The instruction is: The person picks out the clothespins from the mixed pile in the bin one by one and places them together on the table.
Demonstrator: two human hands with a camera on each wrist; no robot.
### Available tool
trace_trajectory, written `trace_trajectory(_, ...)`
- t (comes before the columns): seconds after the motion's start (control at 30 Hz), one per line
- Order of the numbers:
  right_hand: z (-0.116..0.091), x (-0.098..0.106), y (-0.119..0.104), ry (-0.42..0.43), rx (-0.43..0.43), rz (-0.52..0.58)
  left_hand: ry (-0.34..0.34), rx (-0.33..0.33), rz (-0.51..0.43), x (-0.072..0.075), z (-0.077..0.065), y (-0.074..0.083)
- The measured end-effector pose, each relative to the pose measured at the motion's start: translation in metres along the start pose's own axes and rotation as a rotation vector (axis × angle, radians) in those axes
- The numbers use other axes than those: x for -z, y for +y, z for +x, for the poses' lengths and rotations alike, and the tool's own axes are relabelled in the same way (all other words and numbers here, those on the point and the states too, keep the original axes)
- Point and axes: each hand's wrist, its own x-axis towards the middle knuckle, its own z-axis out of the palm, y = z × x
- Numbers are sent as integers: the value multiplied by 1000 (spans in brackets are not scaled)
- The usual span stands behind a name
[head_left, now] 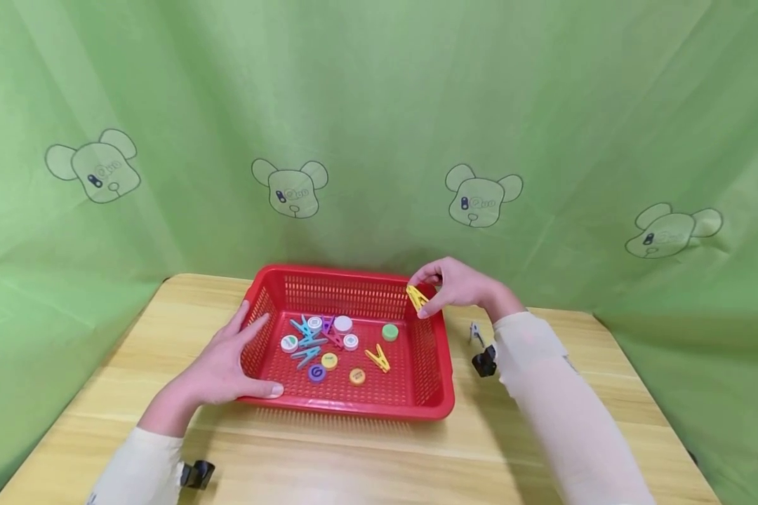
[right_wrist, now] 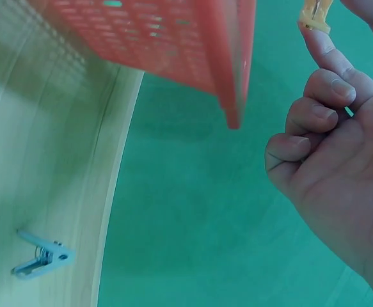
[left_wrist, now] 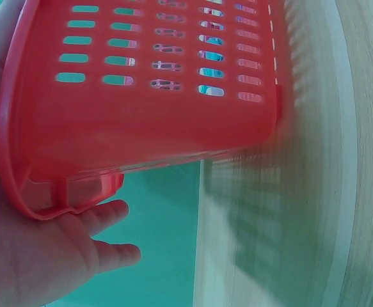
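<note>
A red plastic basket (head_left: 347, 407) stands on the table. Its left rim lies against the palm of my left hand (head_left: 227, 358), whose fingers stretch along the rim and whose thumb lies at the front edge. My right hand (head_left: 457, 284) pinches a yellow clothespin (head_left: 416, 297) between thumb and index finger above the basket's back right corner; the other fingers are curled in the right wrist view. Inside the basket lie another yellow clothespin (head_left: 377, 358), several blue clothespins (head_left: 307, 356), a purple clothespin (head_left: 328, 325), a magenta clothespin (head_left: 333, 339) and several bottle caps, including a green cap (head_left: 389, 332).
A pale grey-blue clothespin (right_wrist: 44, 254) lies on the wooden table (head_left: 354, 456) right of the basket, near the right wrist. A green curtain (head_left: 379, 105) with bear-head prints hangs close behind the table and along both sides.
</note>
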Motion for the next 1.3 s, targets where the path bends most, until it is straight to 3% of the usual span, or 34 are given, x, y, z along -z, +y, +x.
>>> trace_trajectory(0.6, -21, 8, 23, 59, -21, -6, 4, -3, 8, 0, 0, 0)
trace_trajectory(0.87, -42, 8, 10, 80, -20, -10, 3, 0, 12, 0, -1, 1)
trace_trajectory(1.1, -48, 13, 43, 93, -46, -20, 2, 2, 20, 1, -1, 1)
trace_trajectory(1.3, -53, 16, 56, 102, -61, 0, 2, 4, 24, 2, -1, -1)
